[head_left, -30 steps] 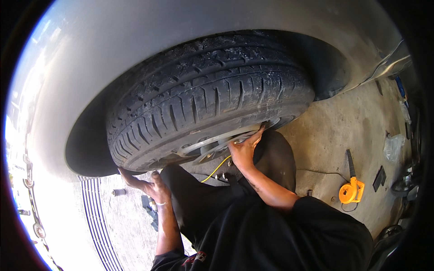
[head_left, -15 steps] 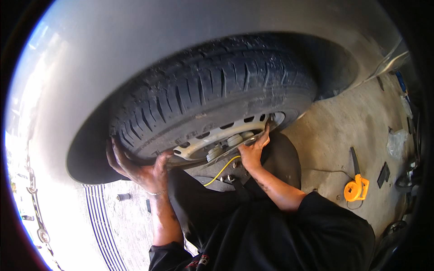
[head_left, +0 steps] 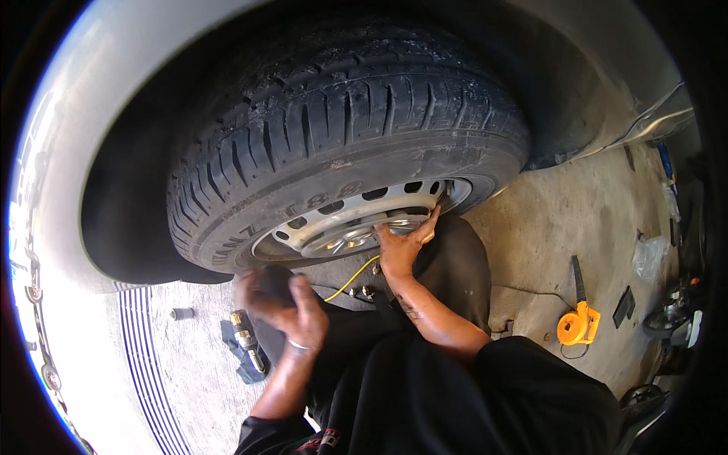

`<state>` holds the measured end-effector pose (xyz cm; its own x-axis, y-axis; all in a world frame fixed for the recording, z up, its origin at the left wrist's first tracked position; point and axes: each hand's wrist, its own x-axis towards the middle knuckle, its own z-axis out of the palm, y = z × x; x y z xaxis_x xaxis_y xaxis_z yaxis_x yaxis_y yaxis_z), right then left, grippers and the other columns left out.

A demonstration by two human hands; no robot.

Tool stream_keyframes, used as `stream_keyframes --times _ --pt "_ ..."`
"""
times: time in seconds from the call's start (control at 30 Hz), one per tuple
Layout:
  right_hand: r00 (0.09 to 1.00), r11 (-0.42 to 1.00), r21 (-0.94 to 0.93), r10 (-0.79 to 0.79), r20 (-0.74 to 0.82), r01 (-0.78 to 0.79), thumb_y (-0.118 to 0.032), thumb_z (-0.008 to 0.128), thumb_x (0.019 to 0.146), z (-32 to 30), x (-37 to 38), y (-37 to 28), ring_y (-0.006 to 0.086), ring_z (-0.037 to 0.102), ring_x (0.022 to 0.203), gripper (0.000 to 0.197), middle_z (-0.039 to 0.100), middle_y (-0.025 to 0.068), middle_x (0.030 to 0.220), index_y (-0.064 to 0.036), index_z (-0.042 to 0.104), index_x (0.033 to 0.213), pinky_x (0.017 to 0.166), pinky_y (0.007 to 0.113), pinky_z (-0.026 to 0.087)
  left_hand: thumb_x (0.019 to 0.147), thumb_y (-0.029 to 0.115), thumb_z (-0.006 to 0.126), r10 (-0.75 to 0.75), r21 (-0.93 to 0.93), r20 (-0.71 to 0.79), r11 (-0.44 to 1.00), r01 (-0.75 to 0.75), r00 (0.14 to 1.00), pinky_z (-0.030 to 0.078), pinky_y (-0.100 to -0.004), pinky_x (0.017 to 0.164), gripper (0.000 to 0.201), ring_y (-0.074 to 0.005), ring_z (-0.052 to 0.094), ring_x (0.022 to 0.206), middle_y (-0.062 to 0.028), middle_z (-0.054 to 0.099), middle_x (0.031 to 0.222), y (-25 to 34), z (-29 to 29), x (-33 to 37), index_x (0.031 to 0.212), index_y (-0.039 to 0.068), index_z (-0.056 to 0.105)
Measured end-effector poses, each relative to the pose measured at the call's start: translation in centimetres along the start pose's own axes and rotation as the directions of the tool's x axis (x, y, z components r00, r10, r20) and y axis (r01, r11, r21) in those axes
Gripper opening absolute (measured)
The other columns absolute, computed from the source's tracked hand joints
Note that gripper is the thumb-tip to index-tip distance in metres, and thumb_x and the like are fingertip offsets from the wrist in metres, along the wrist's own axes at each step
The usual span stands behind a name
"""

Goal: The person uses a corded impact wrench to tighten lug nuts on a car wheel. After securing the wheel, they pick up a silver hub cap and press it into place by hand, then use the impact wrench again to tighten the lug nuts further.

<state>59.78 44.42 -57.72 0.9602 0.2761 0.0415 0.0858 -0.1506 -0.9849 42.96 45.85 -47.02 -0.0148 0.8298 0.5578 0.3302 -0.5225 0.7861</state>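
Note:
A car wheel fills the middle of the head view, its black tyre [head_left: 334, 144] seated under the grey fender, with a silver steel rim [head_left: 371, 194] facing me. At the rim's centre is a silver hubcap [head_left: 345, 236], seen at a steep slant. My right hand [head_left: 406, 249] grips the hubcap's right side, its thumb on the face and a finger stretched toward the rim. My left hand [head_left: 292, 307] is off the tyre, just below its lower left edge, holding nothing; its thumb stands apart from the motion-blurred fingers. Several small nuts [head_left: 368, 292] lie below the wheel.
A yellow hose [head_left: 353, 279] curves beneath the wheel. On the floor at left lie an impact wrench [head_left: 246, 341], a socket [head_left: 182, 312] and a drain grate [head_left: 148, 364]. An orange blower [head_left: 578, 324] and a clear plastic bag [head_left: 650, 258] lie at right. A chain [head_left: 34, 292] hangs far left.
My left hand has let go of the tyre and come down toward me. My right hand stays at the hubcap, which now lies closer against the rim. The view has shifted, revealing the impact wrench.

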Motion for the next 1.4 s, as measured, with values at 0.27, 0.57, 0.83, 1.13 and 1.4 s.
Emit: stream_keyframes --times 0.27,0.57,0.83,1.13,1.4 --pt "0.998 0.977 0.204 -0.061 0.025 0.055 -0.035 0.091 0.072 0.0 0.9 -0.5 0.0333 0.026 0.136 0.126 0.020 0.0245 0.145 -0.0068 0.003 0.157 0.118 0.046 0.022 0.095 0.050 0.063 -0.790 -0.308 0.569 0.051 0.950 0.226 0.023 -0.0550 0.117 0.097 -0.0461 0.017 0.147 -0.0229 0.009 0.163 -5.0 4.9 -3.7 0.158 0.012 0.000" --pt "0.989 0.979 0.177 -0.118 0.088 0.101 -0.037 0.089 0.075 -0.8 1.3 1.2 0.0340 0.026 0.137 0.122 0.018 0.0250 0.147 -0.0086 0.005 0.158 0.117 0.047 0.026 0.098 0.055 0.056 -0.851 -0.433 0.432 0.095 0.896 0.299 0.036 -0.0516 0.112 0.090 -0.0402 0.038 0.140 -0.0208 0.029 0.156 -6.6 8.2 -4.5 0.157 0.008 0.008" --pt "0.996 0.973 0.223 0.046 0.074 -0.061 -0.021 0.081 0.081 -1.7 1.7 5.4 0.0265 0.038 0.124 0.090 0.036 0.0188 0.133 -0.0035 0.024 0.148 0.105 0.041 0.036 0.092 0.057 0.063 -0.813 -0.488 0.480 0.065 0.871 0.329 0.039 -0.0492 0.110 0.097 -0.0375 0.047 0.131 -0.0206 0.036 0.150 -7.9 7.7 -5.3 0.155 0.003 0.014" --pt "0.785 0.825 -0.539 0.216 0.581 0.172 -0.009 0.060 0.087 4.8 -4.9 12.2 0.0219 0.056 0.092 0.025 0.059 0.0113 0.103 -0.0009 0.054 0.111 0.084 0.036 0.047 0.088 0.060 0.067 -0.867 -0.539 0.411 0.018 0.842 0.282 0.047 -0.0475 0.100 0.092 -0.0306 0.058 0.114 -0.0117 0.042 0.134 -8.0 8.8 -5.6 0.148 0.004 0.026" --pt "0.468 0.495 -0.489 0.177 0.866 0.718 -0.010 0.061 0.086 5.5 -5.2 13.2 0.0250 0.059 0.091 0.025 0.063 0.0131 0.100 -0.0006 0.058 0.109 0.084 0.036 0.049 0.092 0.059 0.062 -0.870 -0.511 0.414 0.022 0.859 0.269 0.050 -0.0477 0.090 0.069 -0.0299 0.063 0.105 -0.0095 0.046 0.118 -8.7 8.8 -5.7 0.131 0.008 0.036"
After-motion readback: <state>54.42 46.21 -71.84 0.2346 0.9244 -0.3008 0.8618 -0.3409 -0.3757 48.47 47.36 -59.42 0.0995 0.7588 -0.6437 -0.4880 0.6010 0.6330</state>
